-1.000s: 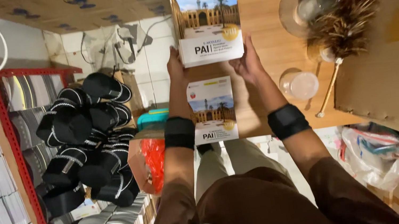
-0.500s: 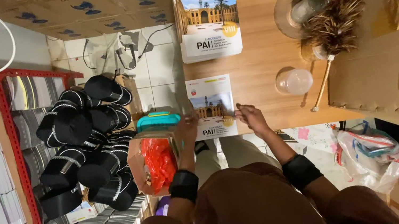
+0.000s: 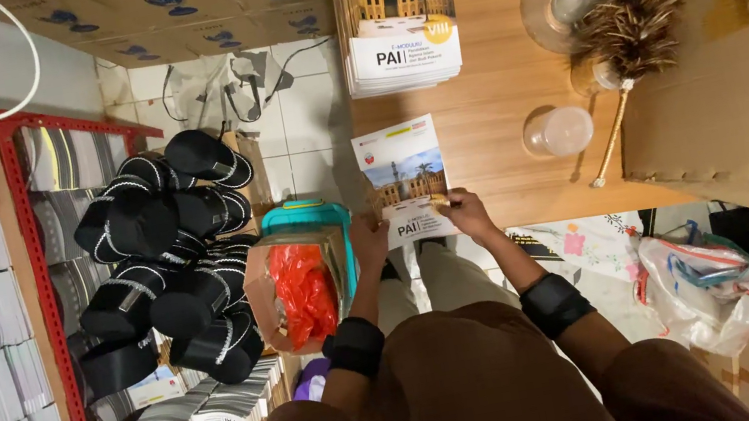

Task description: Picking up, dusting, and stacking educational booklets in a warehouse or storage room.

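Both hands pinch the near edge of a thin booklet (image 3: pixel 404 180) lying flat on the wooden worktop (image 3: pixel 498 98); left hand (image 3: pixel 367 240) grips its left corner, right hand (image 3: pixel 466 213) its right; a booklet stack (image 3: pixel 398 9) sits beyond.

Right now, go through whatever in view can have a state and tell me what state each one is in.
Single booklet: closed, flat at table edge, both hands on it.
Left hand: grips near edge.
Right hand: grips near corner.
Booklet stack: squared, untouched.
Clear cup: appears empty.
Cardboard box: open, orange bag inside.
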